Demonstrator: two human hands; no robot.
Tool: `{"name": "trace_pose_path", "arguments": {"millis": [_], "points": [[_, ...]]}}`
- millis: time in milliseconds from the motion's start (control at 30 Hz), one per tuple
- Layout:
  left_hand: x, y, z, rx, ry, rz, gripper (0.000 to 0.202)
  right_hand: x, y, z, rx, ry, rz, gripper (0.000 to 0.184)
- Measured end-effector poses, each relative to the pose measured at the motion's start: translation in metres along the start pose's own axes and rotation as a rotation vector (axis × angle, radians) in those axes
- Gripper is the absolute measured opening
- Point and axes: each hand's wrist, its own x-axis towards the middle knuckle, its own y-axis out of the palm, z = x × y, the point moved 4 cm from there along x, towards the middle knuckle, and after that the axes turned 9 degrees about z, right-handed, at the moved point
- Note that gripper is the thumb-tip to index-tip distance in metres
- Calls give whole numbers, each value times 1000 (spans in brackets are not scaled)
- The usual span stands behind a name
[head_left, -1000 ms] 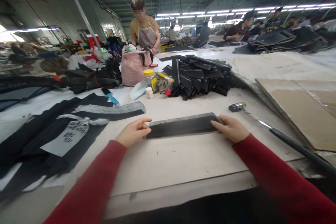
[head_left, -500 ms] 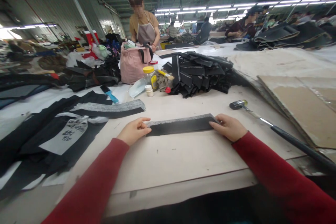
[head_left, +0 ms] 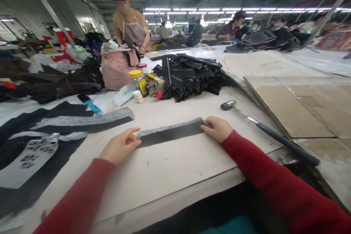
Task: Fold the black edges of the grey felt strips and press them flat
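Note:
A black strip of leather-like material (head_left: 171,133), with a rough grey band along its far edge, lies across the pale board (head_left: 164,179) in front of me. My left hand (head_left: 120,145) has its thumb and forefinger at the strip's left end, gripping the corner. At the opposite end, my right hand (head_left: 217,128) pinches the strip between thumb and curled fingers. Farther left lies a similar strip (head_left: 109,121) with a wider grey band, apart from my left hand. A hammer (head_left: 270,131) with a long dark handle rests just beyond my right hand.
Behind the strip stand a pile of black pieces (head_left: 192,76), a yellow-lidded jar (head_left: 138,80), a small white bottle (head_left: 138,97) and a pink bag (head_left: 116,66). A blue-handled scraper (head_left: 91,105) and a labelled black bundle (head_left: 68,146) lie left. An aproned person (head_left: 134,31) stands across the table.
The view has turned right, so everything sits farther left in it. Both hands keep their places at the strip's ends, and the strip still lies on the board.

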Motion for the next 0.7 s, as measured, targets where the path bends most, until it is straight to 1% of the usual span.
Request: {"name": "trace_pose_path", "arguments": {"millis": [500,700], "points": [[1,-2,-2,69,-25,-4,48,-2,-2,3,-47,-27,-18,18],[1,2,-1,83,-13,10,47,-3,-2,5,-84,-30,12,18]]}}
